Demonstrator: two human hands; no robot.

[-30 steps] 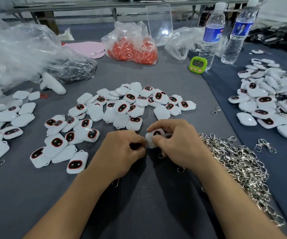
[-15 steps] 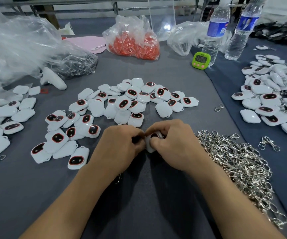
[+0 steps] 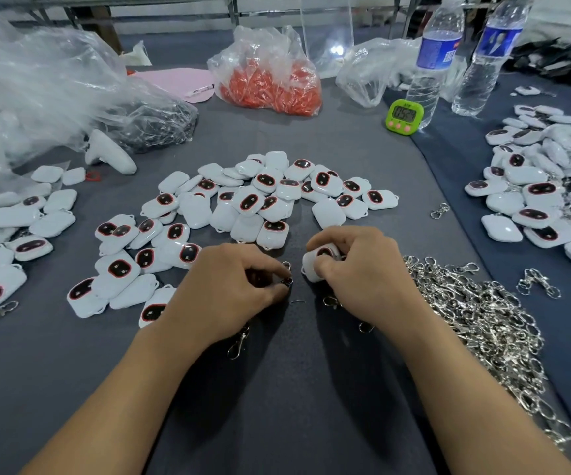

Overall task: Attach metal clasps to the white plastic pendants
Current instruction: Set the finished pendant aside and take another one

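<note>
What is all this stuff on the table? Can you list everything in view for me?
pendants: dozens, white with dark red-rimmed faces, in piles at centre, left and right
metal clasps: a big heap, silver, right of the hands, with a few loose ones nearby
bag of orange parts: one, clear plastic, far centre
bag of dark parts: one, clear plastic, far left
water bottles: two, clear with blue labels, far right
timer: one, green, by the left bottle
pink sheet: one, behind the bags
handle-shaped object: one, white, left of the centre pile
table cover: grey
left hand: pinches a small clasp
right hand: holds a single pendant
</note>
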